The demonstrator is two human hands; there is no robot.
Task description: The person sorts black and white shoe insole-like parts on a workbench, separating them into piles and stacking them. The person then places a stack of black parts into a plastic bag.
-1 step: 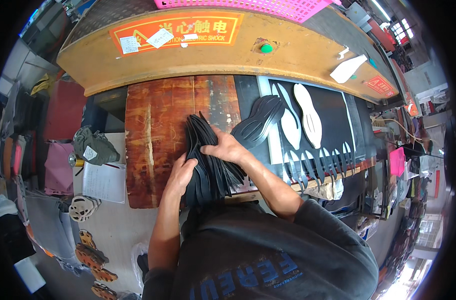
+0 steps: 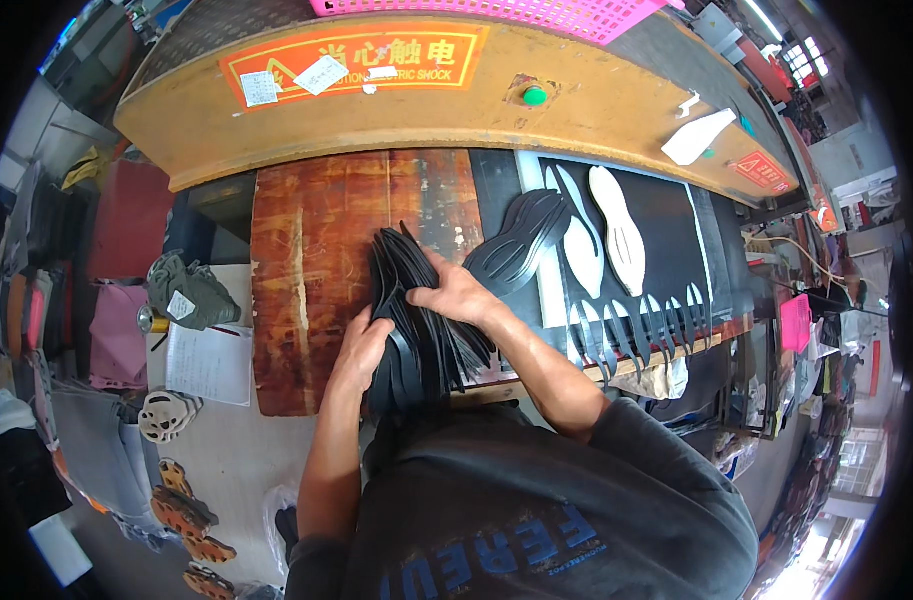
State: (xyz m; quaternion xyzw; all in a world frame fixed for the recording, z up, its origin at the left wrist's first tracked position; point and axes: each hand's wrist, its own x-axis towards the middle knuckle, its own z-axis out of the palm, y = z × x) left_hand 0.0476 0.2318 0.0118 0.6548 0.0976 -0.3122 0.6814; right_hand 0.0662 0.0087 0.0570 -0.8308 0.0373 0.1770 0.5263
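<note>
From the head camera, your left hand (image 2: 359,350) is pressed against the left side of a stack of black sole cutouts (image 2: 411,320) and your right hand (image 2: 456,295) lies flat on top of it, so both hands clamp the same bundle, close together. The stack rests on the reddish wooden board (image 2: 306,260) at its near right edge, its long axis running away from you toward the yellow machine front (image 2: 596,120), tips fanning out (slightly leftward). Just right, another fan of black soles (image 2: 521,245) points up-right beside two pale sole shapes (image 2: 616,230) on a black sheet (image 2: 676,240).

Dark grey short-sleeved T-shirt, blue printed lettering; forearms bare.
</note>
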